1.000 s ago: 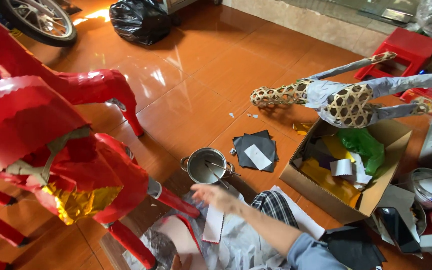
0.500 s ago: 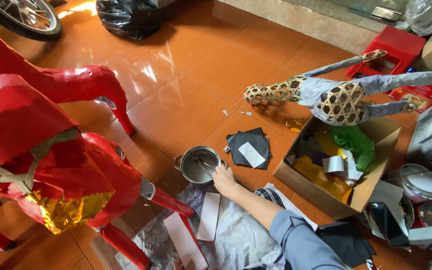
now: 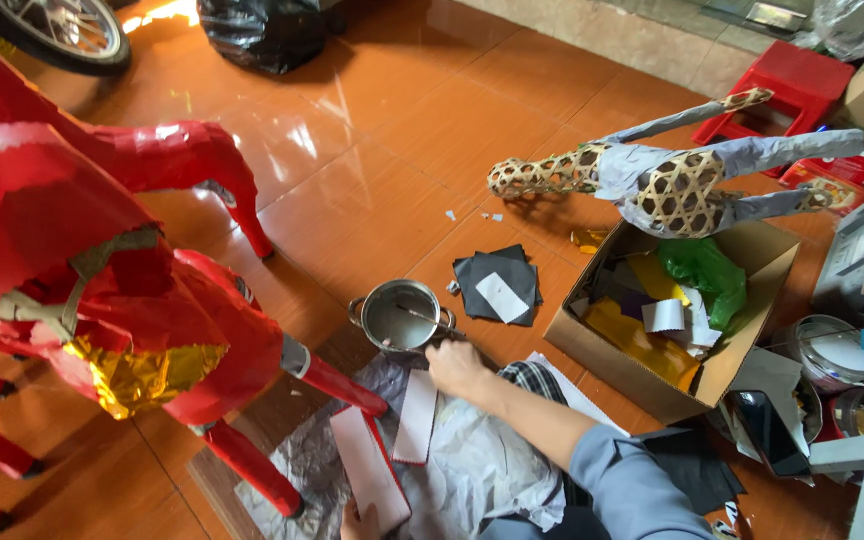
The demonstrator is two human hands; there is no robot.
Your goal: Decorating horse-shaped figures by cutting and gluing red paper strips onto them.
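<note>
Steel glints where the small pot [image 3: 399, 316] sits on the orange floor tiles [image 3: 372, 150], and the right hand [image 3: 457, 366], which a second ago hovered short of it, now rests at its near rim, fingers curled around the end of the brush [image 3: 424, 318] lying across it. The paste is being fetched, I judge. The left hand [image 3: 357, 522] barely shows at the bottom edge by a red-edged paper strip [image 3: 369, 478]; I cannot tell its grip. The red paper horse [image 3: 102, 280] crowds the left, its leg just beside the pot; a cardboard box [image 3: 682, 330] of coloured scraps stands on the right.
</note>
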